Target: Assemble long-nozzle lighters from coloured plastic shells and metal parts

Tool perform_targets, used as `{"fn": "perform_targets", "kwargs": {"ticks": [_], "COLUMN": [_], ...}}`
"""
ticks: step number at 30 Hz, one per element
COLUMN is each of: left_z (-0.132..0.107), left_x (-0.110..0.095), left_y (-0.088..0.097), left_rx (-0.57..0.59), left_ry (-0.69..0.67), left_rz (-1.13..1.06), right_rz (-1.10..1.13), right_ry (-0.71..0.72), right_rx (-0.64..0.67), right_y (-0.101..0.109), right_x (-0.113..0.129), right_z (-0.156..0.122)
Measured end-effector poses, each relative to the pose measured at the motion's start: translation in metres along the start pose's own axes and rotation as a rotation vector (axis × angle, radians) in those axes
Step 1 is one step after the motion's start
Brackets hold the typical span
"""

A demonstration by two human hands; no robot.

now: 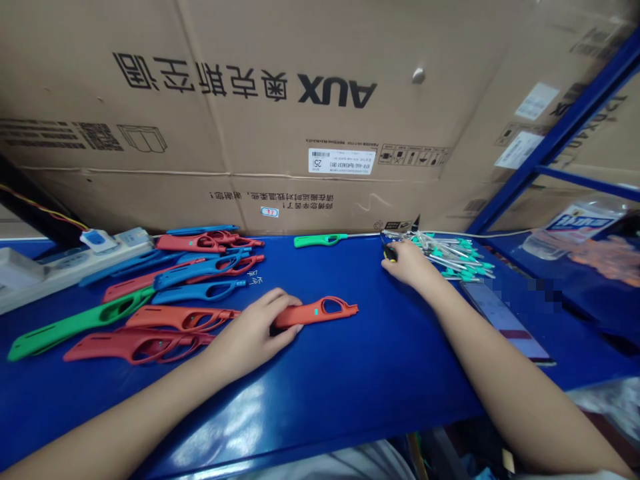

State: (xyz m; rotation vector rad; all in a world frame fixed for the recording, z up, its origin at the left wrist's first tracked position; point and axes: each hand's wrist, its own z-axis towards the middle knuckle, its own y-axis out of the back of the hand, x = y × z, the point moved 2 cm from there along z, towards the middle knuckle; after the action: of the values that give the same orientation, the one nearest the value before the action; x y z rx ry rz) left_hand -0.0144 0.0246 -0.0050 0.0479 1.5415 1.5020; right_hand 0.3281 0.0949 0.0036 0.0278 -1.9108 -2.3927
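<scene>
My left hand (263, 327) is closed around the rear of an orange-red lighter handle (313, 313), whose trigger loop points right. The handle lies low over the blue tabletop. Farther right, my right hand (410, 261) is closed on a black-and-yellow handled tool (389, 252), mostly hidden by the fingers. That hand is beside a heap of metal lighter tubes (457, 252) with green ends. Near it lies a green lighter (317, 241) with its long metal tube pointing toward my right hand.
Red, blue and green lighter handles (193, 292) are piled on the left, with small metal pins (255, 280) beside them. A white power strip (65, 263) sits at far left. A phone (507, 323) lies right of my forearm. A large cardboard box (250, 133) stands behind the table.
</scene>
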Motion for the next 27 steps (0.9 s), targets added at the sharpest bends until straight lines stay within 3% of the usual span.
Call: {"fn": "perform_targets", "kwargs": {"ticks": [4, 13, 18, 23, 27], "left_z": [0.000, 0.000, 0.007, 0.050, 0.105], "left_x": [-0.001, 0.002, -0.003, 0.000, 0.025], "left_y": [0.001, 0.001, 0.008, 0.017, 0.020], "left_rx": [0.009, 0.015, -0.049, -0.005, -0.048], "left_ry": [0.006, 0.006, -0.036, -0.162, -0.106], "left_rz": [-0.002, 0.003, 0.171, 0.514, 0.611], "right_rz": [0.013, 0.003, -0.004, 0.010, 0.023], "right_ry": [-0.090, -0.111, -0.158, -0.164, -0.122], "right_rx": [0.014, 0.076, 0.106, 0.116, 0.113], "right_y": [0.002, 0.009, 0.010, 0.010, 0.007], "right_x": [0.001, 0.006, 0.002, 0.005, 0.011], "right_z": [-0.002, -0.006, -0.004, -0.005, -0.006]}}
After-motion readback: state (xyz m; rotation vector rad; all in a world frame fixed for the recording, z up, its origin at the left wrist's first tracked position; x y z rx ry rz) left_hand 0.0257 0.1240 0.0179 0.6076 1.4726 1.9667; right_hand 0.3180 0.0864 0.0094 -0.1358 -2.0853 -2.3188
